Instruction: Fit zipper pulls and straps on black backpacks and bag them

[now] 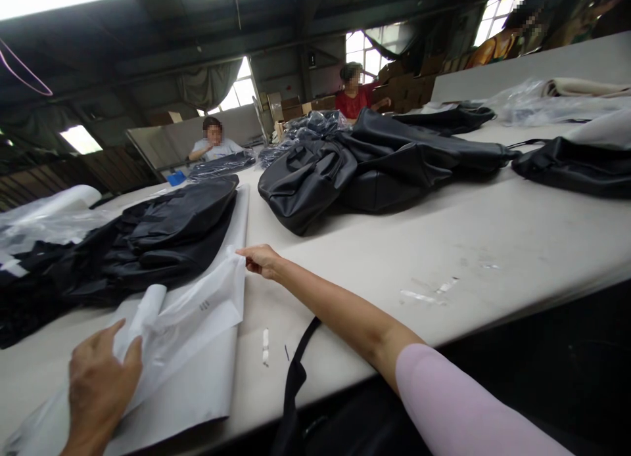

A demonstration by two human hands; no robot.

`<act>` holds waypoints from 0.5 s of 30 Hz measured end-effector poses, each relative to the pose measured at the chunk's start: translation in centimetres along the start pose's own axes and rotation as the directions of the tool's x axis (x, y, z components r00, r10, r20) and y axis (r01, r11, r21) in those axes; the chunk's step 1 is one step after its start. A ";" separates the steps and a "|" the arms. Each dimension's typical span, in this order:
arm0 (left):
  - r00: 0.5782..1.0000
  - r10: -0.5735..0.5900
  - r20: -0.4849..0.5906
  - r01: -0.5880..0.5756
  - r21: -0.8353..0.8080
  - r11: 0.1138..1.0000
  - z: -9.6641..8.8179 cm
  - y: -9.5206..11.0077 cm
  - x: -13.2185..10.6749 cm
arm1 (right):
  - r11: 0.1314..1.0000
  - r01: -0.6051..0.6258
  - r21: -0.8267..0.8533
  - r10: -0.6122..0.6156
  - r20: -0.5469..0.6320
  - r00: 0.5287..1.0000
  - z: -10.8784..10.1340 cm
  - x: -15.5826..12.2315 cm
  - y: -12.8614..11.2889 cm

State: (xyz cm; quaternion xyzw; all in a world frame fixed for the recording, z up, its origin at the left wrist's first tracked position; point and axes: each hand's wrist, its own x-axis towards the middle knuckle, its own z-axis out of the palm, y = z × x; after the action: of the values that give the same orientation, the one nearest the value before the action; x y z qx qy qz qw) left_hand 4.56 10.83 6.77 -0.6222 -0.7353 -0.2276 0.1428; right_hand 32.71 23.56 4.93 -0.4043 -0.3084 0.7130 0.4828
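My left hand (101,377) is closed on the near end of a clear plastic bag (197,305) that lies on the white table (444,246). My right hand (260,259) reaches forward and pinches the bag's far corner. The bag rests on a stack of white sheets (197,384). A folded black bag (148,246) lies just beyond the plastic, to the left. A black strap (296,370) hangs over the table's near edge below my right forearm.
A heap of black bags (374,167) lies mid-table, and another black bag (576,163) at the right. Crumpled clear plastic (44,223) sits at far left. Two people sit at the far side (214,144) (352,94), with cardboard boxes behind them.
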 end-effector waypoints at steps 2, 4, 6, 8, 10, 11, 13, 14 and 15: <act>0.998 -0.065 -0.020 0.060 -0.189 0.980 -0.9 2.9 -0.7 | 0.999 0.031 -0.010 -0.031 0.029 0.999 0.9 -0.9 0.0; 0.981 -0.117 0.155 0.172 -0.419 0.891 -1.2 5.8 -1.0 | 0.998 0.062 -0.020 -0.060 0.071 0.996 2.1 -2.2 0.1; 0.953 -0.025 0.301 0.196 -0.554 0.809 -0.7 8.3 -1.1 | 0.996 0.086 -0.027 -0.081 0.131 0.988 3.2 -3.8 0.2; 0.949 0.041 0.314 0.152 -0.565 0.811 0.0 9.9 -1.0 | 0.994 0.103 -0.036 -0.094 0.199 0.975 4.2 -5.3 0.2; 0.963 -0.006 0.270 0.154 -0.530 0.834 0.5 10.5 -1.1 | 0.991 0.119 -0.060 -0.098 0.281 0.955 4.8 -6.5 0.1; 0.968 -0.054 0.243 0.175 -0.510 0.842 0.5 10.5 -1.1 | 0.989 0.131 -0.068 -0.101 0.329 0.939 4.8 -6.8 0.0; 0.967 -0.153 0.206 0.240 -0.520 0.820 0.3 9.7 -1.1 | 0.984 0.168 -0.063 -0.129 0.406 0.905 4.6 -7.0 -0.3; 0.959 -0.193 0.206 0.276 -0.537 0.798 0.1 9.2 -1.1 | 0.980 0.188 -0.061 -0.147 0.413 0.899 4.3 -6.8 -0.4; 0.949 -0.231 0.215 0.313 -0.557 0.770 -0.1 8.6 -1.0 | 0.976 0.206 -0.071 -0.162 0.396 0.904 4.0 -6.6 -0.5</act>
State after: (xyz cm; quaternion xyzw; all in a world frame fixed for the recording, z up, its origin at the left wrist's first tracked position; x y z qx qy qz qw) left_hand 13.14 10.97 7.68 -0.5364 -0.7198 -0.4181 -0.1395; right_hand 30.74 17.37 9.10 -0.2503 -0.4738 0.7119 0.4540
